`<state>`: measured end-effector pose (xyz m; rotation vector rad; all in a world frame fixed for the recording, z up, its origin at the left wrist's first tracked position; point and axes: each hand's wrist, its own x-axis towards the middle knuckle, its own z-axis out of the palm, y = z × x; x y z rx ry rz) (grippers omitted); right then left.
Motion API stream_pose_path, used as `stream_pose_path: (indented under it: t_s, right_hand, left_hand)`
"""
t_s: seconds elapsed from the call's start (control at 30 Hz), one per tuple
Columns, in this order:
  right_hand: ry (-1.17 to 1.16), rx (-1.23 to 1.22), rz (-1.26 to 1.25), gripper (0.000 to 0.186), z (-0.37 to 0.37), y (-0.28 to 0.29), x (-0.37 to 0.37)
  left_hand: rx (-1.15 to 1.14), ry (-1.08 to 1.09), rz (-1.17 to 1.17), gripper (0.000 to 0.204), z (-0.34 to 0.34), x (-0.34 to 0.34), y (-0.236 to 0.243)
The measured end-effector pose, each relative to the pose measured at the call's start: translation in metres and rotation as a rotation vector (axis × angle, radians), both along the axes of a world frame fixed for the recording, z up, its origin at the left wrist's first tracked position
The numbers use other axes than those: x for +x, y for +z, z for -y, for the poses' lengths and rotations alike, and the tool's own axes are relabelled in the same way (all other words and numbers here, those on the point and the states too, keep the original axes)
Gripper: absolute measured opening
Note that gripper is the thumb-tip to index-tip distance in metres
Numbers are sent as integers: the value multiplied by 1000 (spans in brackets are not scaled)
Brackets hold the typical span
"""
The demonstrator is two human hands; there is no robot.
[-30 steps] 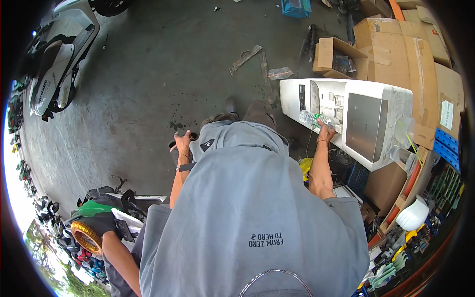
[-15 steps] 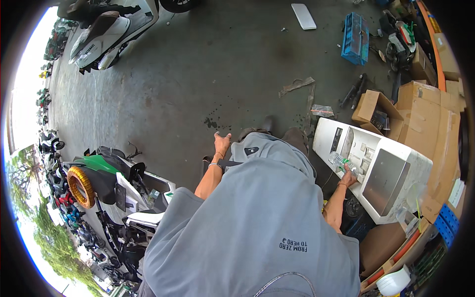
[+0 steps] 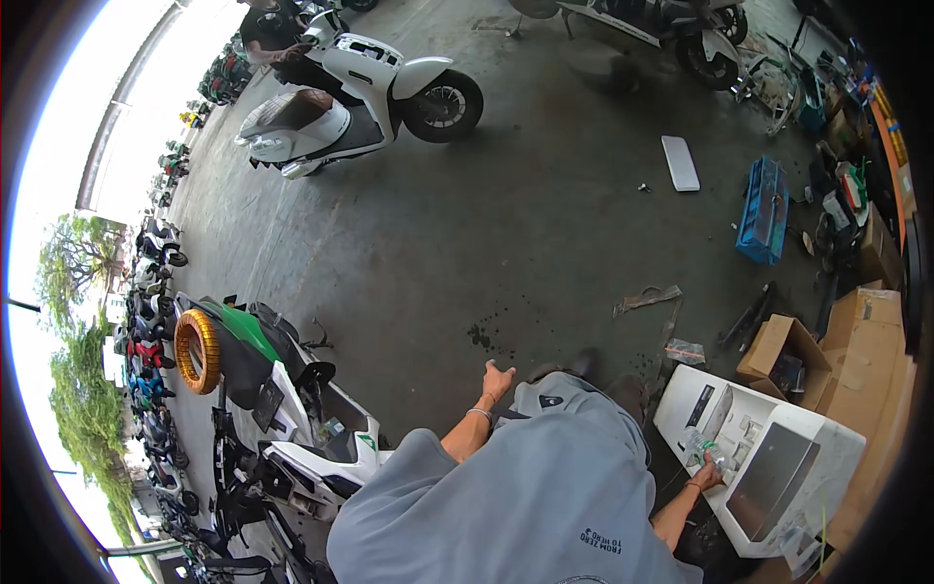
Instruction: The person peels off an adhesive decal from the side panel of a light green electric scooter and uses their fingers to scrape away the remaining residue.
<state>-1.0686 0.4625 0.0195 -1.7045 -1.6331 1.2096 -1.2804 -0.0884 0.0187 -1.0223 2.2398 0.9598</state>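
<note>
My right hand (image 3: pixel 708 476) is closed around a clear plastic bottle (image 3: pixel 697 445). The bottle lies tilted over the recess of a white appliance-like casing (image 3: pixel 673 401), which has a dark grey panel (image 3: pixel 773 482) at one end. My left hand (image 3: pixel 498 380) is held out over the floor in front of me, nothing in it, with thumb and fingers apart. A bracelet circles the left wrist. Closest to that arm is a white and green scooter (image 3: pixel 282 380) with an orange-gold wrapped ring (image 3: pixel 197 351) on it.
Ahead on the left stands a white scooter (image 3: pixel 365 92) with a person (image 3: pixel 277 39) beside it. A blue toolbox (image 3: pixel 764 211), a white panel (image 3: pixel 680 164) and cardboard boxes (image 3: pixel 784 355) lie along the right. Wet spots (image 3: pixel 482 335) mark the floor.
My view has tilted up and shifted left, showing more of the far floor, the white scooter and the person. My right hand keeps the bottle at the casing; my left hand remains held out.
</note>
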Motion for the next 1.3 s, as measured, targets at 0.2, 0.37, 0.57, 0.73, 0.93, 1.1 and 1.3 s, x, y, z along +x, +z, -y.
stream_pose_path:
  t_s: [0.2, 0.37, 0.57, 0.73, 0.93, 1.1, 1.3]
  right_hand:
    - [8, 112, 50, 47, -8, -16, 9]
    - [74, 49, -41, 46, -10, -23, 14]
    - [67, 162, -38, 45, -15, -36, 17]
    - [27, 100, -72, 46, -8, -24, 13]
    - [-5, 175, -67, 32, -4, -20, 8]
    - [49, 109, -33, 37, -3, -13, 8]
    - [-17, 163, -55, 38, 5, -1, -1]
  left_hand:
    - [2, -19, 15, 81, 6, -4, 3]
    - [-19, -48, -20, 81, 6, -19, 5]
    - [-6, -65, -15, 82, 2, -31, 6]
    - [1, -62, -22, 82, -2, -34, 6]
    - [8, -53, -33, 81, -3, -31, 3]
    - [32, -22, -34, 83, -3, -28, 2]
    - [29, -31, -55, 82, -2, -25, 1]
